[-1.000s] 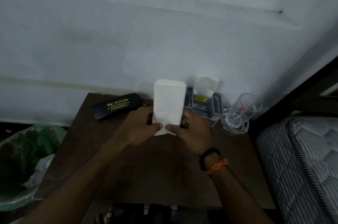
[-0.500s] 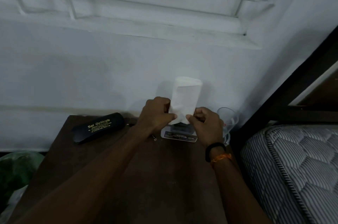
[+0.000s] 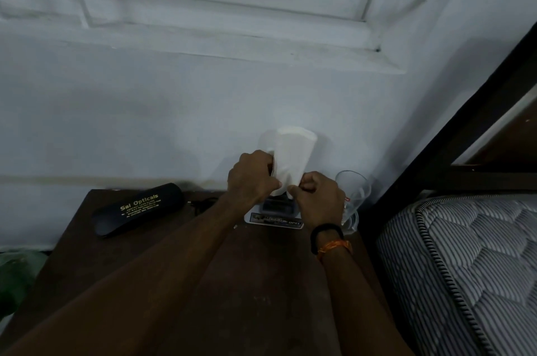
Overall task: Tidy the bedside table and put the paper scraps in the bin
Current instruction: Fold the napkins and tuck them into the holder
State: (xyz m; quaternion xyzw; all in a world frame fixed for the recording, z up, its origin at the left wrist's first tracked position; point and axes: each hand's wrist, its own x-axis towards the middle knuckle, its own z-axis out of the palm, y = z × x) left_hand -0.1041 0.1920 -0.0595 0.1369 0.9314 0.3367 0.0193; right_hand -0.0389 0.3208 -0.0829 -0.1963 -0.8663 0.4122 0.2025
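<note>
The dark brown wooden bedside table (image 3: 261, 283) is the reference landmark. Above its rear edge, close to the white wall (image 3: 174, 100), both hands hold a folded white paper napkin (image 3: 292, 158) clear of the table surface. The napkin's long axis runs near vertical, tilted slightly to the right at the top; its rounded upper end points up toward the window frame (image 3: 220, 1) and its narrow lower end points down at the table. The left hand (image 3: 252, 178) grips the napkin's lower left edge with curled fingers and thumb. The right hand (image 3: 316, 196) pinches the lower right corner, fingers curled tight. Directly below the hands, at the table's rear, sits a small grey holder with a printed label (image 3: 273, 215). A clear drinking glass (image 3: 353, 193) stands at the table's rear right corner. A black oblong spectacle case with gold lettering (image 3: 139, 210) lies at the table's rear left. A striped grey mattress (image 3: 465, 262) lies to the right of the table.
</note>
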